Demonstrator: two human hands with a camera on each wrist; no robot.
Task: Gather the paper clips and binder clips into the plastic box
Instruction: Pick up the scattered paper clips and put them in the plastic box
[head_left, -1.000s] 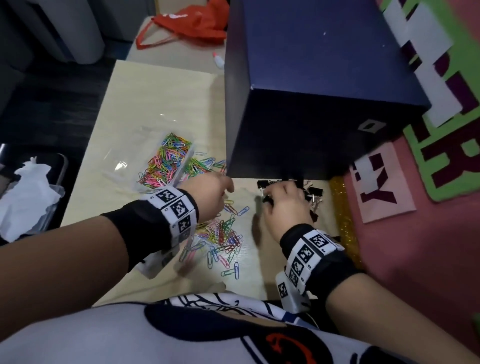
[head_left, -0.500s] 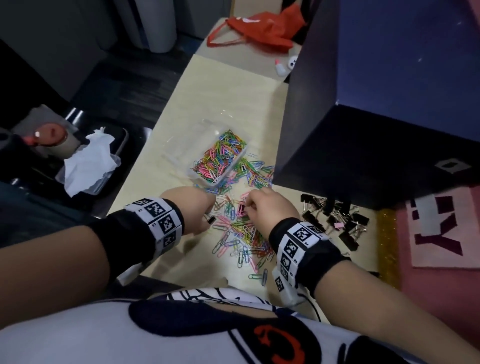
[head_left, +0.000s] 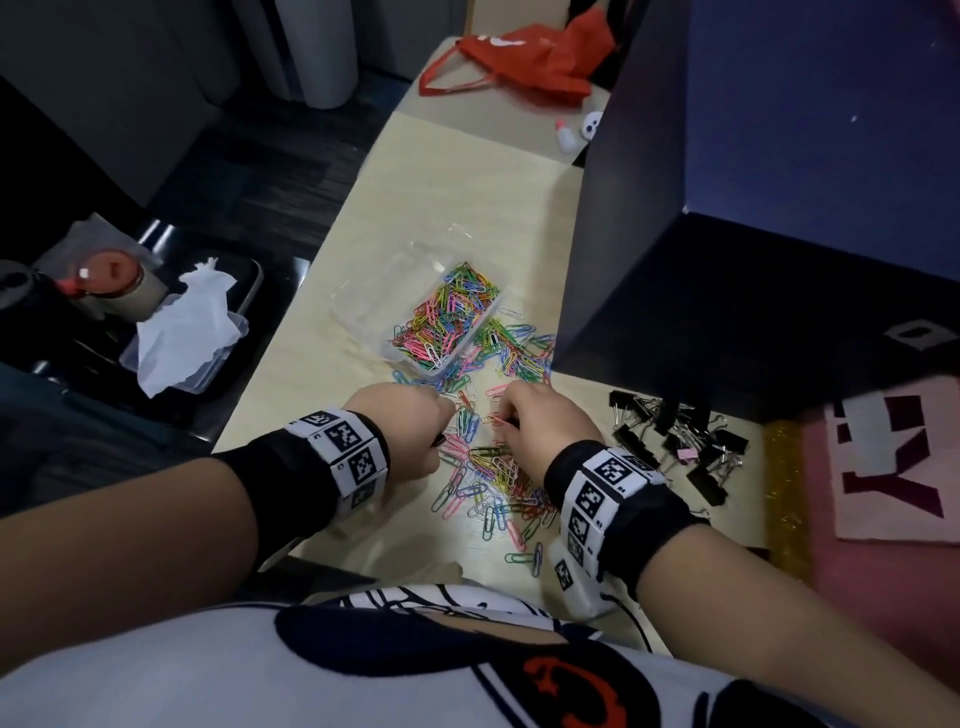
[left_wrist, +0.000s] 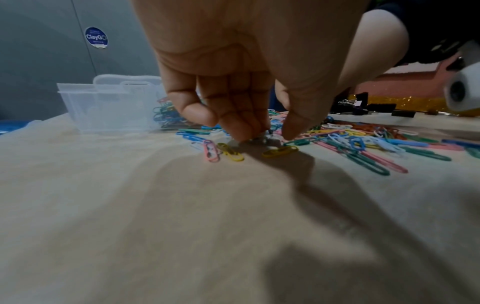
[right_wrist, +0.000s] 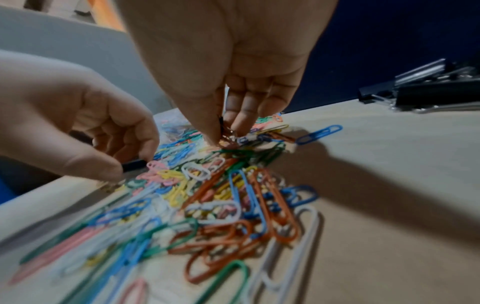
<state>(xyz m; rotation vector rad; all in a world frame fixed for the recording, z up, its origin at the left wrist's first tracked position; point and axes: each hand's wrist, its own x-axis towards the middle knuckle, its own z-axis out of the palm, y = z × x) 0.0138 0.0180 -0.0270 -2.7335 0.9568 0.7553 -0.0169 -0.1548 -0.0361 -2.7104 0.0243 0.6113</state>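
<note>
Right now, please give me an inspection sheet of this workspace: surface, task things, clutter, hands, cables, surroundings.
Surface: pale wooden table.
Task things: clear plastic box, partly filled with coloured clips; loose paper clips spread beside and in front of it; black binder clips in a heap to the right.
Clutter: large dark blue box on the table.
Hands: left hand pinches a small black binder clip; right hand pinches something small in the clip pile, too blurred to name.
Cables: thin black cable below the right wristband.
Surroundings: red bag, white tissue in a container at left.
</note>
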